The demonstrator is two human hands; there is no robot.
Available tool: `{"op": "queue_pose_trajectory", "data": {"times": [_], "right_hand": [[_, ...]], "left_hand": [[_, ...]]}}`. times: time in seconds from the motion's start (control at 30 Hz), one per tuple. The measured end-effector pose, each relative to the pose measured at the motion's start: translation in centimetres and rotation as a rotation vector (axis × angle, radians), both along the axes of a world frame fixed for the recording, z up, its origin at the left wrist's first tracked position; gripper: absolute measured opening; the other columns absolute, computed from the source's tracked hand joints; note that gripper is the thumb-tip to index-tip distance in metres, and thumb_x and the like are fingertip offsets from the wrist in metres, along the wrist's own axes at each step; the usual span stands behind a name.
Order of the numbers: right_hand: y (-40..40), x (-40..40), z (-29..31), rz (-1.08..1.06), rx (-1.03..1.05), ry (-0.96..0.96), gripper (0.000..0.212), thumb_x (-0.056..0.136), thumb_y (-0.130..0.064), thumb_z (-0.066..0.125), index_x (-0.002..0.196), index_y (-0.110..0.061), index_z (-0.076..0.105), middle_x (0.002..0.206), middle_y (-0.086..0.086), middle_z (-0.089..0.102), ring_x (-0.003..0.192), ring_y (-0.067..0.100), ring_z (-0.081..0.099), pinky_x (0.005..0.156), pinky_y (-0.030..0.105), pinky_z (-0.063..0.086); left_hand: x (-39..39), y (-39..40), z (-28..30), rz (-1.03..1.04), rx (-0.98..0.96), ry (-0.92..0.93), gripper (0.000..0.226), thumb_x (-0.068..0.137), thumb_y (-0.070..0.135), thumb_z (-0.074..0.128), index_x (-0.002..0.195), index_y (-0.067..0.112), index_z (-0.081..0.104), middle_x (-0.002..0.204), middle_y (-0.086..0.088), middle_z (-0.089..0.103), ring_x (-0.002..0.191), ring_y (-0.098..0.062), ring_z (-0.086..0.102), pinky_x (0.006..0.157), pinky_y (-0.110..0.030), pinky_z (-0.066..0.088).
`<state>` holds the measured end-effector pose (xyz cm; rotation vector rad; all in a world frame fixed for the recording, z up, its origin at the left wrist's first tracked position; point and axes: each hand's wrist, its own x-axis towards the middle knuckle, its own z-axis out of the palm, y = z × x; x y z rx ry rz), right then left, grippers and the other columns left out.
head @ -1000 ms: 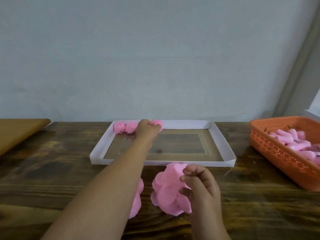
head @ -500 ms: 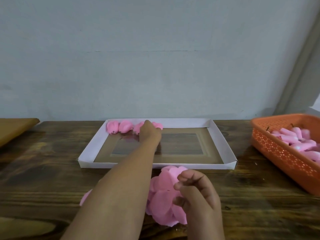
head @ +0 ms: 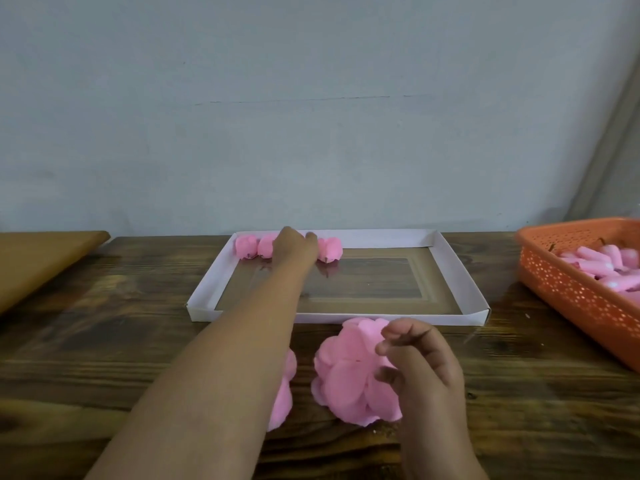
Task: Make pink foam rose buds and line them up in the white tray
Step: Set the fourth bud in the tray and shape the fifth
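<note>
The white tray (head: 460, 271) lies on the wooden table. Along its far wall stand pink rose buds: two on the left (head: 246, 247) and one on the right (head: 330, 249). My left hand (head: 294, 247) reaches into the tray and rests in the gap between them. It covers whatever is there, and its fingertips are hidden. A pile of loose pink foam petals (head: 343, 372) lies in front of the tray. My right hand (head: 415, 362) hovers at the pile's right side with fingers loosely curled, thumb and forefinger apart, holding nothing I can see.
An orange perforated basket (head: 571, 292) with several pink foam rolls stands at the right. More pink petals (head: 285, 393) show under my left forearm. A brown board (head: 41, 258) lies at the far left. A grey wall rises right behind the table.
My left hand has shifted slightly left along the back row, leaving the rightmost bud standing free. My right hand's fingers have loosened above the petal pile.
</note>
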<state>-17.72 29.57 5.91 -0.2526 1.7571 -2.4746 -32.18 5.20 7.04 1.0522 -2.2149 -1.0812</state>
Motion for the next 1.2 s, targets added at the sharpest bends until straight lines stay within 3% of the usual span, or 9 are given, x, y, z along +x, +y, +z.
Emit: {"op": "queue_pose_trajectory", "data": {"times": [0.13,0.27,0.37,0.43,0.5,0.6,0.87,1.03,1.2], "right_hand": [[0.3,0.0,0.2,-0.029,0.009,0.031,0.034,0.088,0.009,0.054,0.078,-0.020,0.068,0.078,-0.007,0.067,0.063,0.005,0.061,0.062,0.033,0.050],[0.6,0.0,0.4,-0.053,0.033,0.039,0.025,0.088,0.006,0.053,0.083,-0.015,0.065,0.076,-0.013,0.066,0.058,-0.001,0.059,0.064,0.035,0.046],[0.6,-0.2,0.5,-0.087,0.046,0.041,0.026,0.090,0.003,0.053,0.083,-0.019,0.065,0.070,-0.015,0.063,0.055,0.000,0.056,0.059,0.030,0.043],[0.7,-0.3,0.6,-0.107,0.044,0.040,0.020,0.086,-0.009,0.057,0.079,-0.026,0.065,0.068,-0.010,0.060,0.058,0.007,0.055,0.055,0.026,0.040],[0.8,-0.6,0.7,-0.127,0.025,0.041,0.012,0.078,-0.016,0.056,0.079,-0.024,0.065,0.070,-0.005,0.058,0.063,0.014,0.051,0.054,0.025,0.039],[1.0,-1.0,0.5,-0.156,0.016,0.057,0.019,0.090,0.000,0.054,0.084,-0.016,0.064,0.074,-0.002,0.057,0.063,0.014,0.048,0.057,0.027,0.041],[1.0,-2.1,-0.3,-0.195,0.055,0.061,0.019,0.093,0.001,0.053,0.091,-0.015,0.063,0.083,0.001,0.058,0.078,0.017,0.052,0.075,0.035,0.045],[1.4,-3.3,-0.6,-0.162,0.159,0.038,0.021,0.092,-0.001,0.053,0.096,-0.019,0.063,0.088,0.001,0.061,0.075,0.014,0.054,0.066,0.029,0.046],[1.6,-4.2,-1.3,-0.166,0.256,0.042,0.022,0.090,-0.003,0.056,0.097,-0.023,0.062,0.093,0.002,0.064,0.079,0.016,0.058,0.063,0.028,0.046]], "left_hand": [[3.8,-0.7,3.4,0.069,0.075,0.233,0.021,0.091,0.012,0.048,0.070,0.012,0.052,0.065,-0.005,0.055,0.058,-0.027,0.050,0.045,-0.021,0.034],[9.0,0.6,5.9,0.042,0.170,0.479,0.014,0.089,0.018,0.049,0.083,0.026,0.058,0.094,-0.002,0.069,0.068,-0.020,0.057,0.060,-0.027,0.045],[13.2,3.5,5.6,-0.028,0.121,0.570,0.019,0.090,0.017,0.051,0.086,0.032,0.061,0.082,0.003,0.069,0.057,-0.005,0.060,0.053,-0.021,0.046],[15.5,5.9,4.2,-0.102,0.083,0.551,0.024,0.087,0.011,0.051,0.087,0.033,0.062,0.081,0.005,0.070,0.048,0.003,0.055,0.045,-0.011,0.039],[17.1,8.3,2.3,-0.203,0.035,0.488,0.028,0.090,0.008,0.053,0.089,0.035,0.061,0.088,0.009,0.070,0.060,0.006,0.058,0.051,-0.005,0.039],[18.2,11.4,-0.1,-0.336,-0.088,0.354,0.030,0.095,0.010,0.059,0.093,0.039,0.057,0.090,0.019,0.064,0.083,0.014,0.059,0.067,0.000,0.042],[19.3,12.4,-3.5,-0.482,-0.337,0.223,0.024,0.095,0.019,0.059,0.116,0.031,0.063,0.114,0.020,0.059,0.105,0.003,0.055,0.085,-0.009,0.044],[19.7,11.8,-4.3,-0.511,-0.361,0.175,0.028,0.096,0.028,0.059,0.124,0.034,0.060,0.122,0.022,0.057,0.108,0.003,0.054,0.089,-0.017,0.048],[19.3,12.4,-5.2,-0.533,-0.439,0.102,0.036,0.097,0.047,0.057,0.132,0.039,0.054,0.125,0.028,0.050,0.109,0.009,0.045,0.083,-0.004,0.034]]}}
